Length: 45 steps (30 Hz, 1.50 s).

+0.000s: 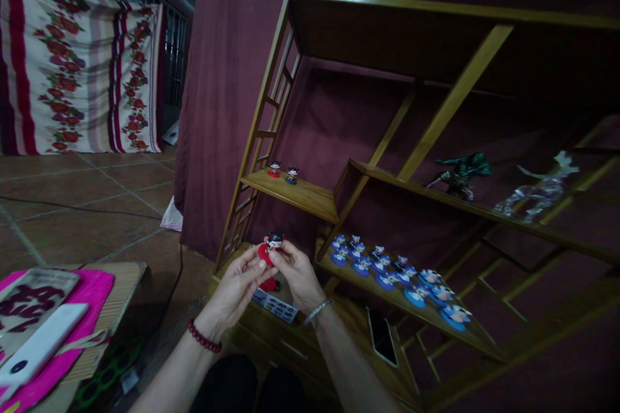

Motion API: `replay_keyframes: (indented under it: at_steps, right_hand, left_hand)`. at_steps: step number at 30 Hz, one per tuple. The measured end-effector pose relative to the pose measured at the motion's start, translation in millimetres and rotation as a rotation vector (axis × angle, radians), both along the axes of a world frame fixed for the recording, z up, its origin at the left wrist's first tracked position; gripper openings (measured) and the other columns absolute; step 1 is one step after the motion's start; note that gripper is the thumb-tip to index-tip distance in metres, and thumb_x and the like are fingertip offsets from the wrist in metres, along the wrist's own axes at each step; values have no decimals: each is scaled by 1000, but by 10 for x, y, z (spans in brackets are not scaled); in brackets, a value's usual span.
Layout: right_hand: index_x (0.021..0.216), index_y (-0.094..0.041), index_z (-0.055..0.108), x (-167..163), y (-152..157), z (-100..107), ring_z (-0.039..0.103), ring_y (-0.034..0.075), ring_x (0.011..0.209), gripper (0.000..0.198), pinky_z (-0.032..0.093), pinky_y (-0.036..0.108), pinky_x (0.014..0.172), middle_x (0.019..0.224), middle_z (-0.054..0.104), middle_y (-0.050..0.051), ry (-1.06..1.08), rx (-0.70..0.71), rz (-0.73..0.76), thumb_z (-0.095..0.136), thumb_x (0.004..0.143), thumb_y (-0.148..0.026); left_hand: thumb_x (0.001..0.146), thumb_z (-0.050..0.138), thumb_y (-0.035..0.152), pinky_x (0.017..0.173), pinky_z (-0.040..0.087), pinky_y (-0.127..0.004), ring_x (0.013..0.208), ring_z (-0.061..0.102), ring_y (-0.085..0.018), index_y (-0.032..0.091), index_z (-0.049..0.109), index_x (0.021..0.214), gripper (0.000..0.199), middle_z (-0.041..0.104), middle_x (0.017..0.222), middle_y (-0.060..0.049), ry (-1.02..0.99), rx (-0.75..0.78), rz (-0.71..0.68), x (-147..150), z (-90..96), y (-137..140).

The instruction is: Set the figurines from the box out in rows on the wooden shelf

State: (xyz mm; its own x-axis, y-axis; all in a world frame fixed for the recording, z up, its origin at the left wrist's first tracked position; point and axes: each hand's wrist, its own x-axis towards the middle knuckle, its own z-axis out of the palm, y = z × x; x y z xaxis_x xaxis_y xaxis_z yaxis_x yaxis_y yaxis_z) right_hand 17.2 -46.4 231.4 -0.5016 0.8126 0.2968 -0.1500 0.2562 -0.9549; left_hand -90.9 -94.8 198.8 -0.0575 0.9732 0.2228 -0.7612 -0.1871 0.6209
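At seven o'clock I see left hand (238, 281) and right hand (296, 273) pinching a round-headed red-and-black figurine (274, 244), likely mid-handling; next move wants steadiness.

- Between our left hand (237, 285) and right hand (296, 276), a doll (274, 242).
- Behind it, two dolls (292, 175) on a shelf (312, 199).
- To our right, figures (417, 295) on another shelf (477, 339).

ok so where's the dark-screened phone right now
In the head view, the phone lies low and right of centre, on the wooden surface below the shelf of blue-based figurines, to the right of the right hand.
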Motion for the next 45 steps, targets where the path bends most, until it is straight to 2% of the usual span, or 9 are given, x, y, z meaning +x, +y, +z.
replay_keyframes:
  at_steps: [11,20,27,35,45]
  right_hand:
    - [93,-21,62,-84,53,-20,58,15,88,29,44,31,82,94,64,3,22,-17,-29,65,67,-35]
    - [91,-20,62,-100,103,32,58,15,87,28,43,30,83,92,64,2,4,40,-50,64,67,-35]
    - [90,-19,63,-70,129,97,58,15,85,28,44,29,80,90,65,2,11,21,-59,65,66,-35]
    - [88,-18,64,-17,128,146,59,14,82,29,43,30,80,88,65,2,34,21,-41,66,64,-35]
    - [84,-17,64,35,216,216,59,14,77,29,44,29,76,82,66,2,38,34,-129,68,60,-34]
  left_hand:
    - [69,63,13,89,43,-31,99,54,-18,15,59,103,34,59,109,-7,-18,5,18,-42,-5,44]
    - [69,64,14,87,45,-29,97,55,-16,16,58,104,35,58,109,-7,-24,9,62,-35,49,108]
    - [67,65,13,82,47,-28,86,59,-14,14,56,100,34,62,97,-6,-2,-10,95,11,94,141]
    - [67,65,12,80,49,-27,79,61,-12,14,56,98,33,62,93,-5,10,-21,104,46,145,162]
    - [70,60,7,73,50,-24,67,62,-10,12,53,89,21,63,75,-3,43,-59,158,150,259,239]
